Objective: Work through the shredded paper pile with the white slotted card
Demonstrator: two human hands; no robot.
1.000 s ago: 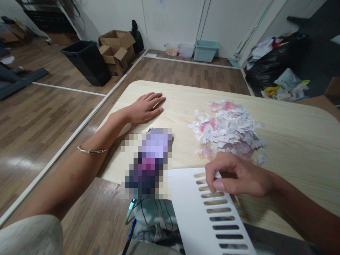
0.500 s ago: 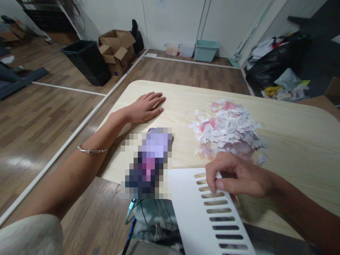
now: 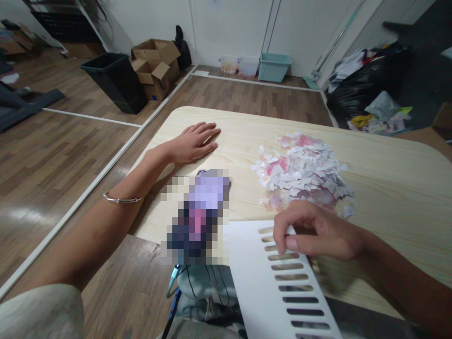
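Found 1 white panel [image 3: 252, 263] over the near edge of the table [image 3: 395, 193], clamped by the slotted side in the right hand [image 3: 328, 230]. Judged partway along, with scraps [image 3: 310, 169] heaped in 1 pile but strays [image 3: 348, 211] left loose around it. Noted long axis running near to far, pointing ahead and slightly left (near end cut off). Saw left hand [image 3: 194, 143] flat on the table, gripping nothing, beyond the blurred device [image 3: 208, 193].

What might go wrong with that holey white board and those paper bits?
The white slotted board sticks out past the near edge of the table, so it might drop if the right hand loosens. The loose paper scraps lie just beyond that hand, so a bump could scatter them.
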